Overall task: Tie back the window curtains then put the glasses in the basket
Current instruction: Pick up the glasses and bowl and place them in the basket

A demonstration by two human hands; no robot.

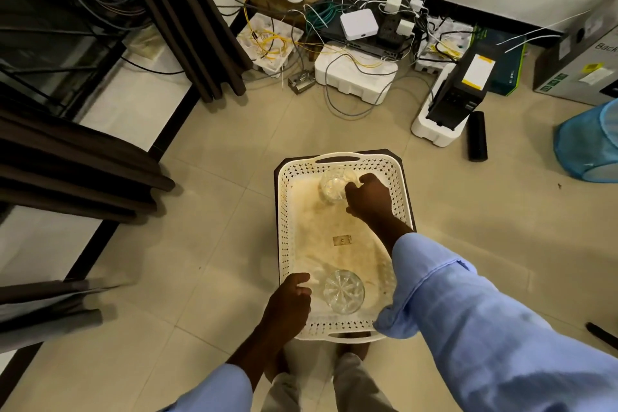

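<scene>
Far left: dark brown curtains (77, 174) bunched in heavy folds beside the window frame, a second bunch (197, 27) hanging further back; whether tied, cannot tell.

Centre, on the tiled floor (214, 244): white perforated basket (284, 211) sitting on a dark tray whose edges show at its far corners, stained paper lining the bottom.

Left hand (289, 301) at the basket's near left rim, fingers curled over the edge; gripping the rim or merely resting on it, cannot tell. Just beside it, inside the basket at the near end, a clear cut glass (343, 291) standing upright, apart from the fingers.

Right hand (368, 199) reaching into the far end of the basket, fingers wrapped round a second glass (334, 184), held close to the far wall under the handle slot. Light blue sleeve (468, 328) covering the right forearm and crossing the basket's near right corner.

Further back, against the wall: tangled cables, white foam blocks (354, 77), a small white box (358, 24), a black device (461, 90) upright in foam.

Far right: blue mesh bin (588, 144) lying on its side.
</scene>
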